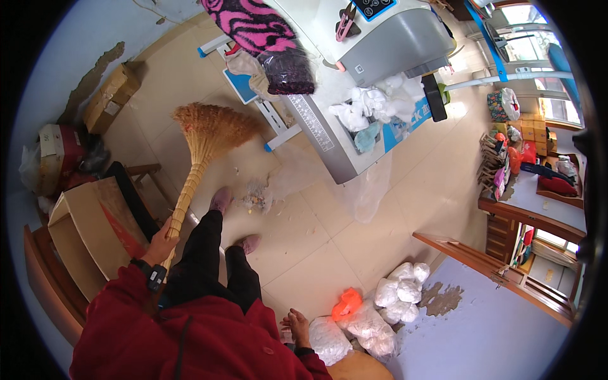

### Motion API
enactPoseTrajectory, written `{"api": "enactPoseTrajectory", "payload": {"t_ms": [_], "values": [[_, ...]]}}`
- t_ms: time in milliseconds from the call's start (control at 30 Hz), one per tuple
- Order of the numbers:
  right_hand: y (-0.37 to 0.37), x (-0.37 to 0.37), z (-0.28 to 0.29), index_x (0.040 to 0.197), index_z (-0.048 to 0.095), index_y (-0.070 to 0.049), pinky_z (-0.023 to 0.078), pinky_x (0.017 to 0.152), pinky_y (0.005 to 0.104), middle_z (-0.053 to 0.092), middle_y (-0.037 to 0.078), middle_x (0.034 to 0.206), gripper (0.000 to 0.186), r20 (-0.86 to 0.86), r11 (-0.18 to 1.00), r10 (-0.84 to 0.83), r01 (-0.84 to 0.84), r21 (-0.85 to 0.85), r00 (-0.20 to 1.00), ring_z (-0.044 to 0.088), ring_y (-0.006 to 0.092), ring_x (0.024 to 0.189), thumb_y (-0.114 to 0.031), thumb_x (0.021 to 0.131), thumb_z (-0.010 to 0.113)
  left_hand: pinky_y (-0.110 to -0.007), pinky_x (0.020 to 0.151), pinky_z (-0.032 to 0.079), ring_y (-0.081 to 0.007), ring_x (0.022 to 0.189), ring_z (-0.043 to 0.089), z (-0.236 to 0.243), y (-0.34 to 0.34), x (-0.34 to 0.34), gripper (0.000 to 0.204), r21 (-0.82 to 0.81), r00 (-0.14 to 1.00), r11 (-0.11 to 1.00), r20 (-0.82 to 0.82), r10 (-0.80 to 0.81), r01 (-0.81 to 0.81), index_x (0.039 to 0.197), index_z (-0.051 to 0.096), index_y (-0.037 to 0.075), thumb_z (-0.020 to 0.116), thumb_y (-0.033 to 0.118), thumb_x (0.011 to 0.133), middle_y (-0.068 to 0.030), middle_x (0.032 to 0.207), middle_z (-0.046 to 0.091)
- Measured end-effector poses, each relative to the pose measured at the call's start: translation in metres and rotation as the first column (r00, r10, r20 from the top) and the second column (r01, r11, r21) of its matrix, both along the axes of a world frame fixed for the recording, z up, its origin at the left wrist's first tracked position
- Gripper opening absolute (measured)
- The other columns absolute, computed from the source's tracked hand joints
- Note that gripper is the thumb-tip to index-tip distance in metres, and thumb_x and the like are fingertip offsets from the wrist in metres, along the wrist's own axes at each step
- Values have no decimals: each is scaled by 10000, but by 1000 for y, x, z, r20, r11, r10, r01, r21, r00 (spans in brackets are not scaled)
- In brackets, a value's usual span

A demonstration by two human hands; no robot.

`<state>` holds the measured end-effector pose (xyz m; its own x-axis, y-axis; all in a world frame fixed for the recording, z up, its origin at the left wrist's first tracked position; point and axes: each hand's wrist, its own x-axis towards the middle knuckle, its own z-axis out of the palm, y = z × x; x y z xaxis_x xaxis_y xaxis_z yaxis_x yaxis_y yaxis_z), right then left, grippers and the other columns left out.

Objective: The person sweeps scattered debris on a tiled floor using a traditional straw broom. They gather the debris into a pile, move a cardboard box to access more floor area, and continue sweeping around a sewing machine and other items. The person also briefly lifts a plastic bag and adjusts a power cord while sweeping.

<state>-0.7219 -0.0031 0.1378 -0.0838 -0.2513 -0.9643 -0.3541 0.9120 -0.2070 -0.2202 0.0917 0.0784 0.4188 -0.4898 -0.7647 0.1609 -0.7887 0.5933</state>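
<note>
Fingers (167, 230): left hand (159, 246) wrapped round handle (184, 201) of broom (198, 163); right hand (296, 327) loosely curled, apparently empty, right of broom | Handling: probably light, stiff-handled, springy-bristled | Grasp: handle, below bristles (212, 128)

Along the edge of the machine's surface (342, 166) I can make out a ruled scale (311, 123) with tiny markings; large lettering (418, 116) shows beside it, symbols mark the control panel (375, 5), and a number sits on the red-and-white carton (60, 149).

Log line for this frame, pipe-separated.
left hand: gripping straw broom by handle | right hand: loosely curled, nearest white bag | floor: debris beside left shoe
</note>
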Motion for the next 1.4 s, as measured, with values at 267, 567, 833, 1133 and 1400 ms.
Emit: {"api": "enactPoseTrajectory", "payload": {"t_ms": [267, 567, 833, 1133, 1400], "values": [[13, 1, -2, 1336, 439, 10, 560, 537, 344, 629, 133, 856, 436, 14, 999, -43, 42, 19, 999, 669, 236, 701, -176, 947, 502, -315, 474, 508, -170, 536, 563, 14, -81, -2, 723, -67, 996, 994, -19, 87, -88, 1469, 287, 167, 594, 83, 820, -89, 839, 572], [34, -13, -12, 1319, 456, 4, 551, 505, 339, 619, 141, 828, 437, -3, 996, -88, 88, 27, 996, 667, 240, 668, -171, 924, 518, -383, 642, 516, -256, 663, 614, -40, -150, -4, 682, -20, 936, 963, 245, -254, 267, 1455, 311, 173, 600, 153, 838, -179, 799, 598], [48, -26, -20, 1324, 436, 18, 576, 526, 360, 620, 132, 812, 431, -22, 992, -119, 119, 46, 993, 670, 245, 682, -175, 943, 496, -391, 909, 446, -386, 1103, 549, -39, -215, 95, 642, 179, 718, 787, 329, -613, 591, 1429, 337, 95, 573, 189, 839, -207, 1190, 585], [31, 5, -28, 1324, 444, 15, 549, 506, 309, 611, 121, 826, 438, 6, 996, -85, 85, 29, 996, 660, 209, 667, -180, 939, 515, -291, 829, 467, -144, 893, 549, -42, -240, 95, 668, -255, 927, 907, -85, -366, 335, 1419, 346, 33, 633, 147, 826, -78, 1053, 582], [30, 10, -37, 1339, 422, 20, 568, 516, 333, 614, 141, 828, 439, 5, 997, -37, 37, 74, 999, 672, 238, 692, -173, 951, 497, -299, 760, 484, -145, 882, 552, -21, -177, 164, 594, -69, 919, 916, 11, -394, 394, 1346, 422, -8, 655, 129, 817, -84, 1045, 579]]}}
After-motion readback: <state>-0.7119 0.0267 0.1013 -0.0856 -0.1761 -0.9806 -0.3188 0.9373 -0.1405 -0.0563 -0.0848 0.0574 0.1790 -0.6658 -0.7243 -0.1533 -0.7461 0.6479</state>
